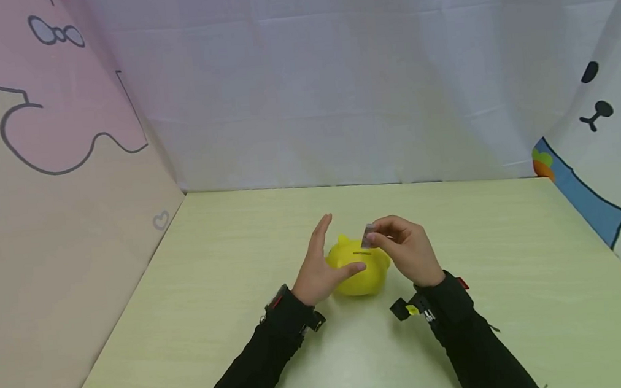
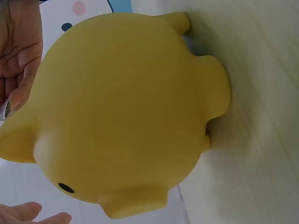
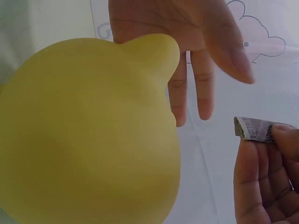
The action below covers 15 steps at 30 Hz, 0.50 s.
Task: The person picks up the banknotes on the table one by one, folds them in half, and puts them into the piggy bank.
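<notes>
A yellow piggy bank [image 1: 363, 280] stands on the table, with a narrow slot [image 1: 362, 253] in its top. Just above that slot, my right hand [image 1: 411, 252] pinches a small folded banknote [image 3: 256, 129] between thumb and fingers. The note's lower end is close to the slot; I cannot tell from the head view whether it touches. My left hand [image 1: 322, 273] is at the piggy bank's left side, fingers extended and thumb spread in front of it, holding nothing. In the left wrist view, the pig's snout [image 2: 135, 201] and feet [image 2: 215, 86] show.
The pale wooden table [image 1: 212, 276] extends around the piggy bank. A white curtain [image 1: 335, 93] hangs along its back edge. Side panels with a pink cartoon figure [image 1: 75, 103] and a white cartoon animal [image 1: 618, 161] flank it. Dark sleeves with wrist cameras cover both forearms.
</notes>
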Each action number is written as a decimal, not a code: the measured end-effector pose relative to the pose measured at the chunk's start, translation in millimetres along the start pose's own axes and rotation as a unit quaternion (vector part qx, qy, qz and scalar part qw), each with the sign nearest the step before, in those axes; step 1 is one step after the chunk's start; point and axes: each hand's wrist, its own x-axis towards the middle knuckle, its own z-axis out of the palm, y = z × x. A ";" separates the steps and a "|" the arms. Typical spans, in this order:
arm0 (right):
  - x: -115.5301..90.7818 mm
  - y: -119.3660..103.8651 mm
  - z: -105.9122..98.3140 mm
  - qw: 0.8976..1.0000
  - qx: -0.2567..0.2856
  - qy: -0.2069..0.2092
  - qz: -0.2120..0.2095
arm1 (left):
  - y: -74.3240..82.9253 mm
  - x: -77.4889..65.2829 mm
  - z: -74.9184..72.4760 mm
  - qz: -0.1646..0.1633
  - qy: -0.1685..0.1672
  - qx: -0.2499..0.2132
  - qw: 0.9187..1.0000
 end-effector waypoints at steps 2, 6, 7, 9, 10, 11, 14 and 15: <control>0.1 0.9 0.0 1.000 -0.005 -0.003 0.005 | -2.5 0.4 0.5 -0.020 -0.008 0.003 1.000; 0.8 2.4 0.2 0.999 -0.022 -0.009 0.022 | -6.8 0.8 1.4 -0.052 -0.032 -0.003 0.998; 1.0 2.9 0.3 0.999 -0.027 -0.010 0.027 | -8.0 1.0 1.8 -0.060 -0.039 -0.007 0.997; 1.4 3.4 0.5 0.999 -0.034 -0.013 0.034 | -11.1 1.4 3.0 -0.071 -0.051 -0.011 0.996; 1.5 3.9 0.4 0.998 -0.037 -0.014 0.038 | -12.3 1.9 3.7 -0.079 -0.055 -0.012 0.995; 1.6 4.3 0.5 0.998 -0.040 -0.015 0.041 | -13.7 2.3 4.3 -0.082 -0.057 -0.010 0.995; 1.6 5.7 0.7 0.998 -0.040 -0.020 0.049 | -17.2 3.7 5.8 -0.088 -0.061 -0.010 0.994; 1.6 6.2 0.7 0.998 -0.043 -0.020 0.051 | -17.9 4.1 5.9 -0.088 -0.062 -0.010 0.994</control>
